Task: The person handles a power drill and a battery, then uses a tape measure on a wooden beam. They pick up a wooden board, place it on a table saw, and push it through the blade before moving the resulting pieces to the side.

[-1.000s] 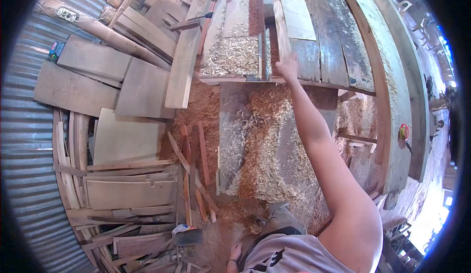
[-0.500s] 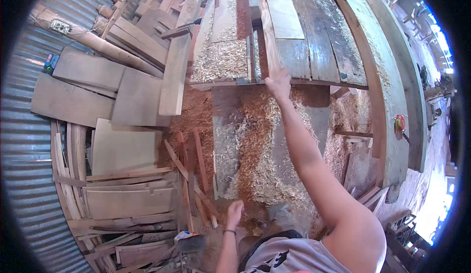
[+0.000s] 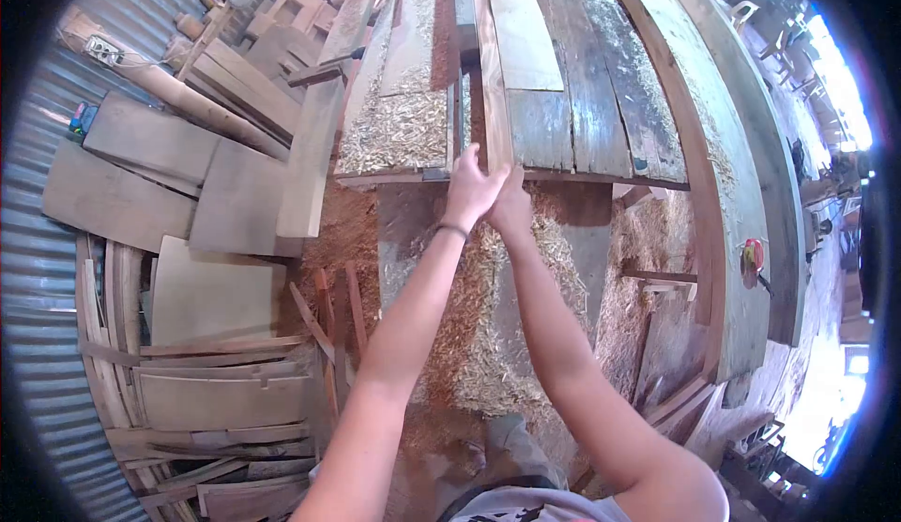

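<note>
Both of your hands meet at the near edge of the tabletop [image 3: 601,118], at the centre of the view, on the near end of a narrow wooden strip [image 3: 490,81]. The strip stands on edge and runs away from you toward 12 o'clock, between a heap of shavings [image 3: 404,128] at its 9 o'clock side and a wide pale board [image 3: 522,38] lying flat at its 3 o'clock side. Your left hand [image 3: 469,189], with a dark band [image 3: 451,231] at the wrist, has its fingers [image 3: 476,161] straight and held together, laid flat against the left face of the strip's end. Your right hand [image 3: 513,207] sits just beside it at 4 o'clock, touching the same end; the left hand covers most of it, so I cannot tell whether its fingers are curled or straight. In my judgement the strip is stiff but long and thin, light for its length, likely to tip off its edge or whip at the far end if held by one end only. The sawn faces look rough and dusty, so splinters are a greater concern than slipping. A hold across both faces close to the end, with the second hand further along, appears the soundest. A long curved plank [image 3: 718,175] borders the tabletop at 3 o'clock, a red tape measure [image 3: 751,257] lies beyond it at 4 o'clock, loose boards [image 3: 141,146] lean at 9 o'clock, and the floor [image 3: 488,334] below is deep in shavings.
</note>
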The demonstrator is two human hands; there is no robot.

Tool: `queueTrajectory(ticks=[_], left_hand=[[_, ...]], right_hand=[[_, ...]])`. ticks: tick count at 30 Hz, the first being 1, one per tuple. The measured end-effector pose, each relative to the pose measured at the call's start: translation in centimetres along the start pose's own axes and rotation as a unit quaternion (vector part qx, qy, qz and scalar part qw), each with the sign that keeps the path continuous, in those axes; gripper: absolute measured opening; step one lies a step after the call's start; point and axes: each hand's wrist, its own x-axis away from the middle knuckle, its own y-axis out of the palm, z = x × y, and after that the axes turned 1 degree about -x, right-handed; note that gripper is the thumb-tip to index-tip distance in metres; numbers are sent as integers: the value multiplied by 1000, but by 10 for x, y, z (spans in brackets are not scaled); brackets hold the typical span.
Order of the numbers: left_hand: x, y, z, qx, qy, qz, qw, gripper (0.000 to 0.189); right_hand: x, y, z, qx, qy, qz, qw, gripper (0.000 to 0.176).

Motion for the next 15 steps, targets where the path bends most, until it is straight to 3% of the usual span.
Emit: queueTrajectory(ticks=[1,3,6,7,10,15], left_hand=[[-17,11,3,-43,-6,-13,999,80],[-42,32,7,-126,-23,-42,991,97],[-72,55,0,-126,-111,-127,977,105],[-76,57,4,-110,-145,-128,975,106],[-68,67,-6,-111,-120,-56,985,107],[-59,73,-18,-60,-124,-29,990,97]], right_hand=[[4,-1,9,-39,-49,-6,998,62],[6,7,16,-20,-55,25,998,63],[14,7,15,-20,-69,44,996,61],[19,5,12,-33,-72,46,996,61],[31,-2,10,-22,-56,38,997,67],[51,-5,9,-31,-40,25,998,74]])
